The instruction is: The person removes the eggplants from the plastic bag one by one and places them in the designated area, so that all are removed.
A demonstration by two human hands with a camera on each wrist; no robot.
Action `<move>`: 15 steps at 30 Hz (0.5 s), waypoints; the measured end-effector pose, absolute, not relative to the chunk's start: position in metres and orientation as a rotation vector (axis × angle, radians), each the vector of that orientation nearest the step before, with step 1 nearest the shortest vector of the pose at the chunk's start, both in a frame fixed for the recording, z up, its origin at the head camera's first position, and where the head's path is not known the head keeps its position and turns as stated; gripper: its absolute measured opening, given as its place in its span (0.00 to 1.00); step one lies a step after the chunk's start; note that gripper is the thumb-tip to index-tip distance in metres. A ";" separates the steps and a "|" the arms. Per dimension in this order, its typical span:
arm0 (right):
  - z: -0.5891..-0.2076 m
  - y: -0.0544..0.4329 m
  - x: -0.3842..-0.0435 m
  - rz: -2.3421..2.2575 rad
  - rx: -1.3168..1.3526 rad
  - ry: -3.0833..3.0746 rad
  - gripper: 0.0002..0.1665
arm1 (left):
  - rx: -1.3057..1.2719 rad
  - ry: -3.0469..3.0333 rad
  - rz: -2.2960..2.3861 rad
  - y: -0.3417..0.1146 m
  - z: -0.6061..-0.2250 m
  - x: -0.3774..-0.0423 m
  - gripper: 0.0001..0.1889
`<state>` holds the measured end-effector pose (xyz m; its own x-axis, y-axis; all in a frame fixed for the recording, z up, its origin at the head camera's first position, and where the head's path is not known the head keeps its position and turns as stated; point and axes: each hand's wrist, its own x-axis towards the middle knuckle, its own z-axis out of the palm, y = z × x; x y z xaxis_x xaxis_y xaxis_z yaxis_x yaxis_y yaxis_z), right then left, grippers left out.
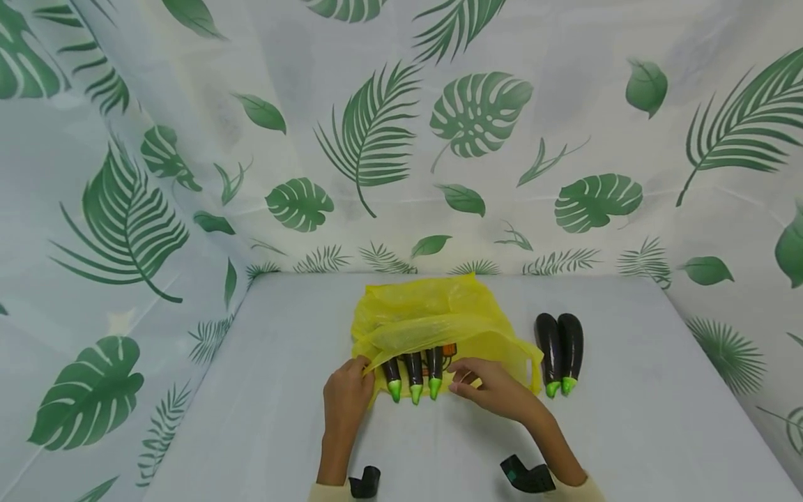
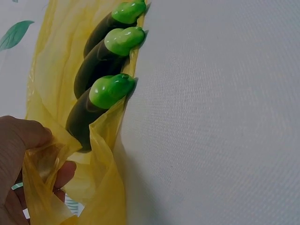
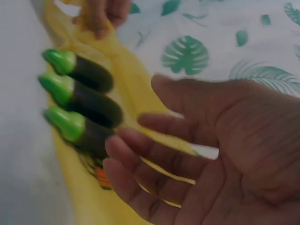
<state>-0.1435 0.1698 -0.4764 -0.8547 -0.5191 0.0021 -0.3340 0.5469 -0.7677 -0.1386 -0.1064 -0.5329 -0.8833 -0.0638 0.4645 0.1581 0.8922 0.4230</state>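
Pinching bag [image 1: 433, 300], left grip [image 1: 347, 389] beside eggplants [image 1: 414, 371], seemingly apart

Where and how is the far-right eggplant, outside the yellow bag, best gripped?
Probably around the dark middle of the far-right eggplant, the right hand coming from above and the right. It lies lengthwise, its green end toward the person; the neighbouring eggplant lies close along its left, while bare tabletop leaves room on its right.
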 end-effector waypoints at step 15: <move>-0.517 0.131 -0.156 -1.323 -0.083 2.693 0.22 | -0.054 -2.592 -0.639 -0.110 -0.533 -0.140 0.04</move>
<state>-0.1555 0.1307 -0.5175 -0.9887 -0.1110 -0.1010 0.0122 0.6117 -0.7910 -0.1398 -0.1100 -0.5327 -0.8902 -0.0713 0.4500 0.1459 0.8911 0.4298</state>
